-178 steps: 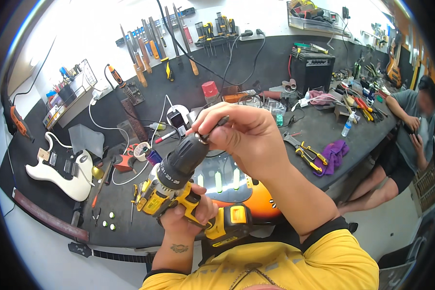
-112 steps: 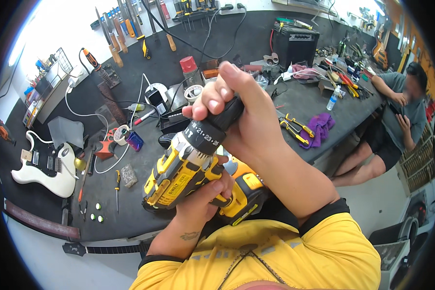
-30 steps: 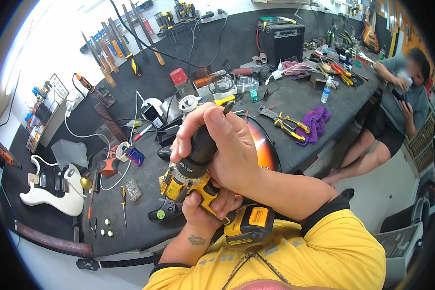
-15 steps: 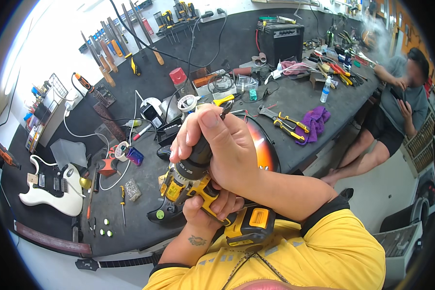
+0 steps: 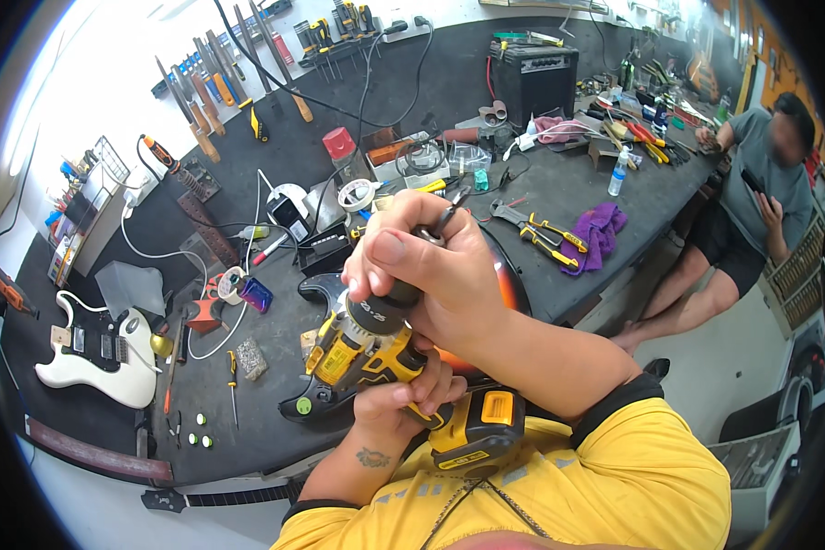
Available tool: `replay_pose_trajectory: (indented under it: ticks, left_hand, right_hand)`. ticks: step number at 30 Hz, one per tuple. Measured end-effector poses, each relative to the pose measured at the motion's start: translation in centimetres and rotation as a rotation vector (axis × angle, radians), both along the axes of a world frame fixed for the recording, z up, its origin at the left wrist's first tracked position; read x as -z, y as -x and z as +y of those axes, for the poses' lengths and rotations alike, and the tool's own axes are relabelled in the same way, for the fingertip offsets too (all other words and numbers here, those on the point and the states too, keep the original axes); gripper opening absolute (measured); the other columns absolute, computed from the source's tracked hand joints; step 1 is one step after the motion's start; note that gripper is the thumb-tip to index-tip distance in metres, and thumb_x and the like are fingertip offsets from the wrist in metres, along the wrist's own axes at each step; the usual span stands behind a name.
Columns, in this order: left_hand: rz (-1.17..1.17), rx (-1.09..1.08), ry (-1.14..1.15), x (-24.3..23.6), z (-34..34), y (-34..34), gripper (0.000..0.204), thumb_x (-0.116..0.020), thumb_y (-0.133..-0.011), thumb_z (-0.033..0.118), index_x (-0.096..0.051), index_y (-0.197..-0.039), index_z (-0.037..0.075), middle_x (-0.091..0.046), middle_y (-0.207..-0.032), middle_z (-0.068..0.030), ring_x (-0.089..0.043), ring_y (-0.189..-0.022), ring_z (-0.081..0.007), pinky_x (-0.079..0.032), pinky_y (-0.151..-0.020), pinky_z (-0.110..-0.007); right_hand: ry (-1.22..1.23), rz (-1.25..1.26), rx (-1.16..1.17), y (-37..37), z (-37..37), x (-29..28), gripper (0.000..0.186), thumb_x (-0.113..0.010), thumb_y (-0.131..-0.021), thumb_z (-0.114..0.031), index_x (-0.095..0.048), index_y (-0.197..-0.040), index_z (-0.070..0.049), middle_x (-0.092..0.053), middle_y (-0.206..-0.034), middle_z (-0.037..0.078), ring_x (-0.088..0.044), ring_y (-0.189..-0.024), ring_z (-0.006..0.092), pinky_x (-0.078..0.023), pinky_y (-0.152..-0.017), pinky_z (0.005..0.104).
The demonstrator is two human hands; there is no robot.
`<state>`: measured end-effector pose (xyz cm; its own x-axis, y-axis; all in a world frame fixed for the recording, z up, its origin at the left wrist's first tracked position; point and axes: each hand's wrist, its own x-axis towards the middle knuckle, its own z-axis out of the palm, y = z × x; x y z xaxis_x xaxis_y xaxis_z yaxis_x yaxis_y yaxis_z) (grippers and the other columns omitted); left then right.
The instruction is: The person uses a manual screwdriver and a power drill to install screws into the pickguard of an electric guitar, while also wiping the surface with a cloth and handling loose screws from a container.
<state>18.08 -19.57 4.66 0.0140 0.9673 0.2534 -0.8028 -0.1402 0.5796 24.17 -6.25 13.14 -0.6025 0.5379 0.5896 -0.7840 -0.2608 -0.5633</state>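
Observation:
A yellow and black cordless drill [image 5: 339, 359] is held up in front of my chest, its battery [image 5: 472, 440] close to my yellow shirt. My left hand [image 5: 390, 408] is wrapped around the drill's handle. Around the black chuck [image 5: 380, 310] my right hand [image 5: 435, 275] is closed, with thumb and fingers curled over it. A dark bit [image 5: 451, 215] sticks up past the right hand's fingers. Beneath the drill and the right forearm lies a sunburst guitar body [image 5: 513, 289], mostly hidden.
On the black bench, a white guitar body [image 5: 124, 376], a screwdriver [image 5: 234, 390], pliers [image 5: 555, 246] and a purple cloth [image 5: 600, 234] lie around. A small amplifier [image 5: 533, 82] stands at the back. A person [image 5: 765, 174] sits at the right with a phone.
The drill has tilted slightly and my right hand has turned on the chuck, showing more of the bit. The seated person's one hand has lowered from the face.

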Motion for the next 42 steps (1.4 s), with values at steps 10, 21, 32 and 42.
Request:
replay_pose_trajectory:
  ticks: [10, 21, 32, 42]
  left_hand:
    - [-0.056, -0.06, 0.125, -0.3, 0.5, -0.3, 0.03, -0.072, -0.087, 0.018, -0.058, -0.113, 0.012, -0.052, -0.076, 0.0014, -0.051, -0.07, -0.0134, -0.041, -0.077, -0.035]
    - [-0.064, -0.085, 0.128, -0.3, 2.0, 0.2, 0.036, -0.071, -0.088, 0.015, -0.06, -0.122, 0.011, -0.052, -0.078, 0.0001, -0.05, -0.071, -0.0144, -0.04, -0.078, -0.035]
    - [-0.103, 0.015, 0.106, -0.5, 0.9, -0.9, 0.029, -0.072, -0.086, 0.018, -0.057, -0.111, 0.015, -0.051, -0.077, 0.0038, -0.051, -0.069, -0.0127, -0.041, -0.078, -0.036]
    - [0.234, -0.224, 0.066, 0.9, 1.8, 0.9, 0.048, -0.073, -0.087, 0.01, -0.058, -0.132, 0.002, -0.059, -0.079, -0.002, -0.057, -0.072, -0.0147, -0.042, -0.077, -0.034]
  right_hand:
    - [0.215, -0.08, 0.022, 0.6, 0.9, -0.7, 0.033, -0.065, -0.103, -0.023, -0.052, -0.075, -0.011, -0.055, -0.064, 0.002, -0.062, -0.061, 0.0142, -0.06, -0.08, 0.0401]
    - [0.189, -0.023, -0.052, 1.6, 3.2, 0.1, 0.03, -0.065, -0.099, -0.018, -0.053, -0.073, -0.011, -0.055, -0.065, 0.002, -0.062, -0.064, 0.0166, -0.06, -0.084, 0.0422]
    - [0.111, -0.036, -0.107, 0.2, 2.6, -0.1, 0.031, -0.061, -0.099, -0.02, -0.052, -0.07, -0.014, -0.054, -0.061, 0.001, -0.065, -0.064, 0.019, -0.062, -0.086, 0.047]
    - [-0.051, 0.049, -0.166, 1.2, 4.9, 2.9, 0.068, -0.08, -0.088, -0.046, -0.056, -0.133, -0.002, -0.069, -0.122, 0.016, -0.068, -0.117, 0.0298, -0.051, -0.106, 0.0434]
